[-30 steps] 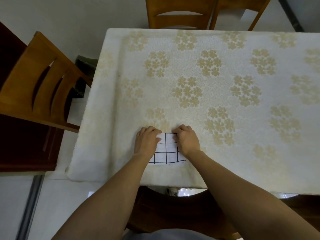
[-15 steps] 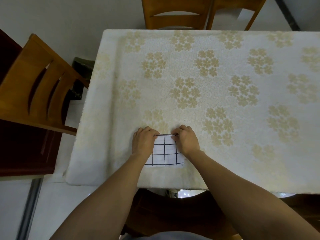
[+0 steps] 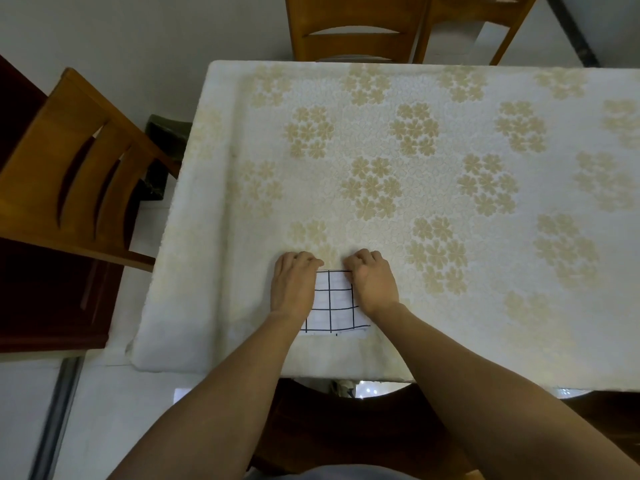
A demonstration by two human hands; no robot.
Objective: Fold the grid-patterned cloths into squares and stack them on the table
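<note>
Two bare forearms reach in from the bottom of the view, above a strip of grey clothing [image 3: 311, 475] & a dark brown wooden seat [image 3: 346, 427] that shows below the table's near edge. One white folded cloth with black grid lines [image 3: 333, 303] lies flat on the table close to that near edge, a bit left of centre, roughly square.

The left hand [image 3: 294, 287] sits on the cloth's left side and the right hand [image 3: 374, 284] on its right side. Both are clamped on the cloth: knuckles up, fingers curled down at the far corners, right thumb against the far edge. The fingertips are hidden, so can't tell how far they tuck under. The hands are apart, w/ the grid's middle columns showing between them.

The table wears a cream textured tablecloth with pale gold flower clusters [image 3: 450, 150], which hangs over the left & near edges.

Left of the table stands a light brown wooden chair with a slatted curved back [image 3: 69, 174], and nearer, beside it, a dark reddish-brown piece of furniture [image 3: 41, 299]. A dark greenish-black object [image 3: 166, 143] lies on the pale floor by the table's left side, partly behind that chair; can't tell what it is.

Beyond the far edge are a light brown wooden chair with an arched back rail [image 3: 356, 32], close up to the table, & a second wooden chair [image 3: 514, 31] just right of it.
</note>
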